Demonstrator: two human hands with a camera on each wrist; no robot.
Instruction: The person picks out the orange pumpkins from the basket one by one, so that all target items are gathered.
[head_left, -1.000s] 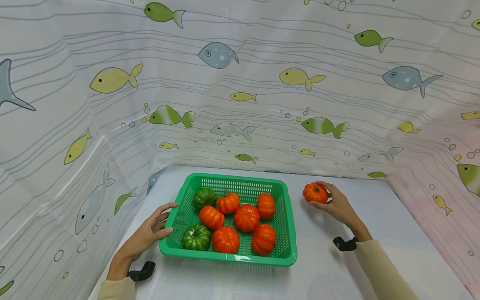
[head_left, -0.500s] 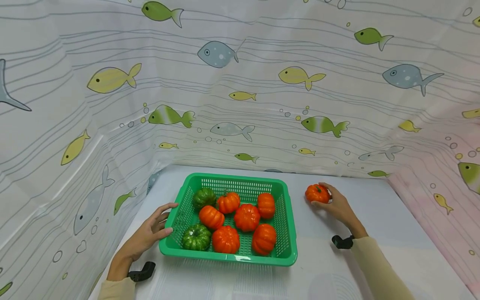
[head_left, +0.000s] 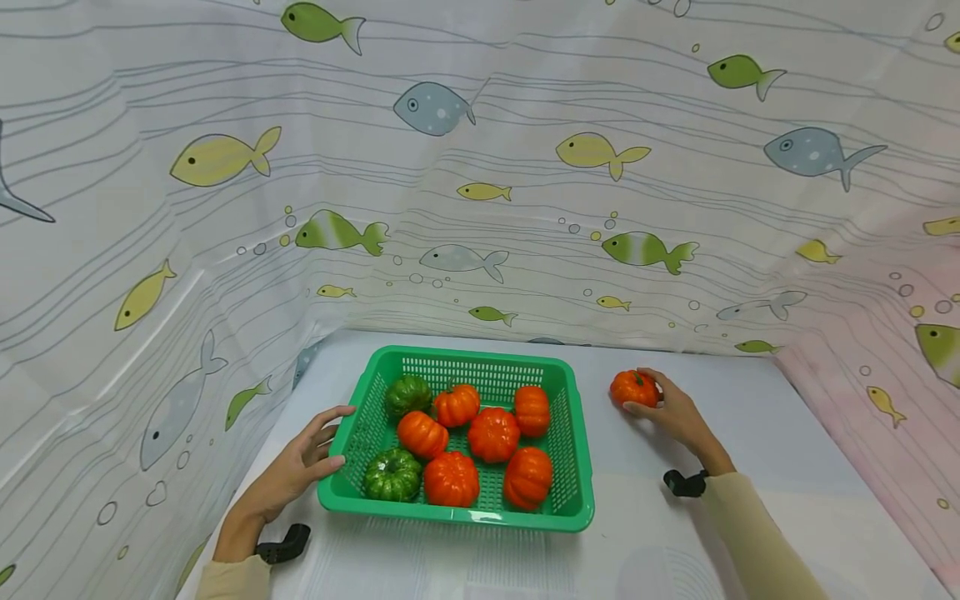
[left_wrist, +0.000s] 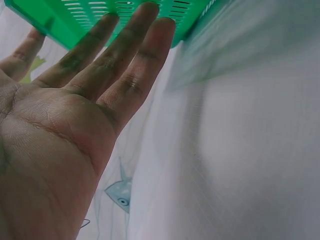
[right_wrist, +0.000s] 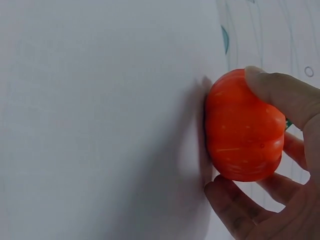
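Observation:
A small orange toy pumpkin (head_left: 632,390) with a green stem sits on the white table, right of the basket. My right hand (head_left: 675,417) holds it from its right side. In the right wrist view, the thumb lies along one side of the pumpkin (right_wrist: 245,127) and the fingers are at the opposite side. A green plastic basket (head_left: 583,467) holds several orange pumpkins (head_left: 494,435) and two green ones (head_left: 393,475). My left hand (head_left: 288,471) is at the basket's left side, its extended fingers (left_wrist: 132,82) touching the perforated wall in the left wrist view.
Fish-printed white sheeting (head_left: 480,233) rises behind the table and along both sides. The white tabletop (head_left: 637,517) extends to the right of the basket and in front of it. A black wrist device (head_left: 686,483) is worn on each arm.
The right hand and the orange pumpkin it holds have shifted slightly right, with little motion in the last half second. The left hand and basket have stayed in place.

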